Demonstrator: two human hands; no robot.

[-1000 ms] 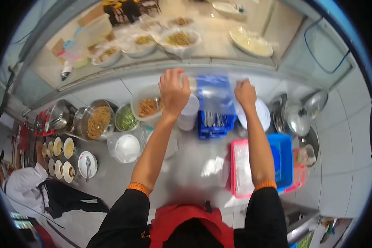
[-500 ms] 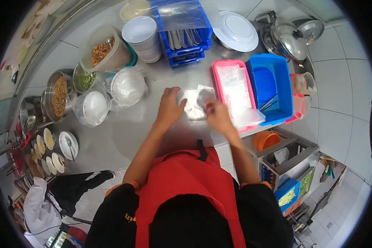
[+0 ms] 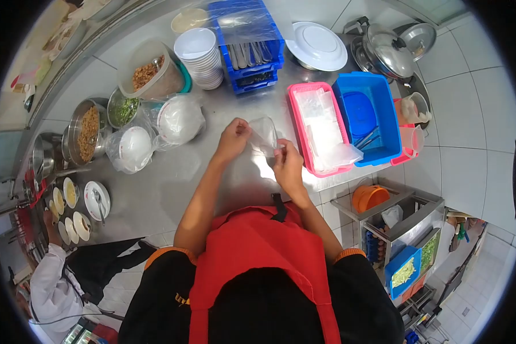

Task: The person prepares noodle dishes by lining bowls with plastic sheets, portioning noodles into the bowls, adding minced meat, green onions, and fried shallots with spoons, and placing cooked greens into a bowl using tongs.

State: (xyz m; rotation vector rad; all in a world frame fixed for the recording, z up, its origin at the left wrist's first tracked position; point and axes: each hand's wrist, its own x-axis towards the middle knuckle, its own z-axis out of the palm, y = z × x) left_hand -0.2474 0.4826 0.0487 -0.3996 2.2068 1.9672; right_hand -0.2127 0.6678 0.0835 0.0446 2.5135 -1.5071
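Observation:
A clear plastic bag (image 3: 263, 133) is stretched between my two hands, above the steel counter (image 3: 172, 183). My left hand (image 3: 233, 140) pinches its left edge between thumb and fingers. On the other side, my right hand (image 3: 288, 165) grips the lower right edge with the fingers closed. To the right of my hands stands a pink basket (image 3: 342, 127) holding a stack of clear plastic bags (image 3: 323, 131). Two white bowls in plastic wrapping, one nearer (image 3: 135, 148) and one farther (image 3: 179, 119), sit to the left.
A blue bin (image 3: 391, 129) stands right of the pink basket. Behind are stacked white bowls (image 3: 199, 57), a blue cutlery rack (image 3: 252, 34) and white plates (image 3: 316, 46). Food containers, including a tub (image 3: 146, 74), line the left. A person in white (image 3: 54, 275) works at lower left.
The plastic bag has been lifted from low over the counter and now spreads between my hands. My right hand has moved left and slightly down, closing on the bag's edge.

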